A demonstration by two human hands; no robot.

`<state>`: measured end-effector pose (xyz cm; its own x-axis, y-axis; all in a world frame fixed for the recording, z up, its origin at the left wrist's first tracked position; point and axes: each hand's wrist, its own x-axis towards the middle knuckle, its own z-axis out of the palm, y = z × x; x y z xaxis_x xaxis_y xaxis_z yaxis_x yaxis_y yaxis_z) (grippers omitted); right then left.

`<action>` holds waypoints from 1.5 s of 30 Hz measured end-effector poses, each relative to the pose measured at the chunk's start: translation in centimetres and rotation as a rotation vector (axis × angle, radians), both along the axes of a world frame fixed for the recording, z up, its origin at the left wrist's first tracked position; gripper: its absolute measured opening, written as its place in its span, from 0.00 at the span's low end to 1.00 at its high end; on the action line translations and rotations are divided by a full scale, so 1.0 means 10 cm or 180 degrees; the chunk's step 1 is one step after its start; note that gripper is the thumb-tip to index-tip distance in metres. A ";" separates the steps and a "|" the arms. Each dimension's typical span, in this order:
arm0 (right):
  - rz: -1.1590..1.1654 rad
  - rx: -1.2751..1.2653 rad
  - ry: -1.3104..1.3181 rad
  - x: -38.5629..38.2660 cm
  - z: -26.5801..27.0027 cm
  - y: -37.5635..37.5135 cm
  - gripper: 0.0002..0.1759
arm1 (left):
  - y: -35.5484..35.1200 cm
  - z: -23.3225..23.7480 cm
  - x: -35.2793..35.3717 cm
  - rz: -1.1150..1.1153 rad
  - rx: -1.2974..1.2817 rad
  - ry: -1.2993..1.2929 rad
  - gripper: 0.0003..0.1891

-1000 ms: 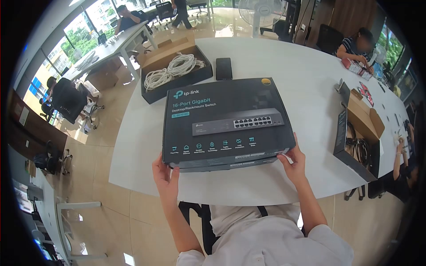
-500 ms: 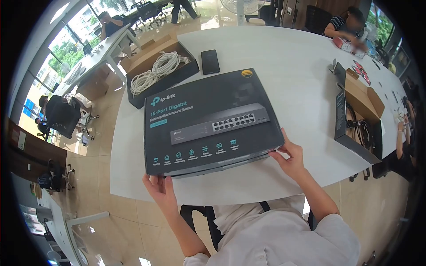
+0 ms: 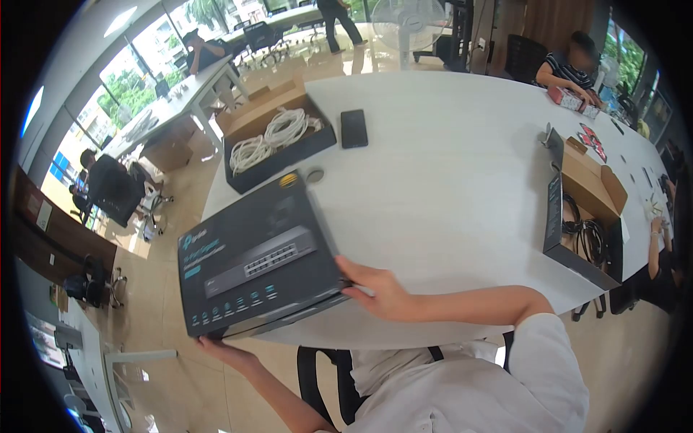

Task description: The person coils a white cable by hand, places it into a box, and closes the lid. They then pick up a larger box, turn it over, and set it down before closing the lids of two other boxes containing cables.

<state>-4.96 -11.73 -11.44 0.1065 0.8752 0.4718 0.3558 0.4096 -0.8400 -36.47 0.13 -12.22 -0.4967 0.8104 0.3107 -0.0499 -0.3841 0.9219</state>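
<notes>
A dark tp-link network switch box [image 3: 245,289], closed and printed with a picture of a 16-port switch, is held between my two hands at the left edge of the table. My left hand [image 3: 225,352] grips its near left corner from below, most fingers hidden under the box. At the right side, my right hand [image 3: 379,290] is closed on the near right corner, thumb in front. Behind the box is an open box [image 3: 278,160] with coiled white cables [image 3: 267,137]. A black phone [image 3: 354,129] lies beside that.
An open box [image 3: 556,224] with black cables [image 3: 585,234] stands on the right of the white table [image 3: 447,187]. A round grommet [image 3: 315,175] is set in the tabletop. A person [image 3: 570,68] handles a red package [image 3: 570,99] at the far right. Another person's hand shows at the right edge.
Both hands have carried the switch box left and toward me, tilting it counterclockwise. The tabletop grommet has come into view. The camera view has shifted slightly.
</notes>
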 end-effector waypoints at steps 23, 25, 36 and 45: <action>0.1435 -0.0684 -0.2020 1.12 -0.49 0.02 0.34 | -0.38 0.17 2.50 -0.2417 0.2398 0.4611 0.18; 0.1137 -0.0894 -0.2206 1.36 -0.33 -0.31 0.33 | -0.25 0.16 2.80 -0.2853 0.2386 0.4603 0.18; -0.3040 -0.1018 -0.2787 2.19 0.42 -2.18 0.28 | 0.25 -0.08 3.50 -0.2626 0.2132 0.4591 0.19; -0.4761 -0.1382 -0.2518 2.36 0.30 -2.94 0.27 | 1.59 -1.05 2.97 -0.1075 0.0510 0.3075 0.25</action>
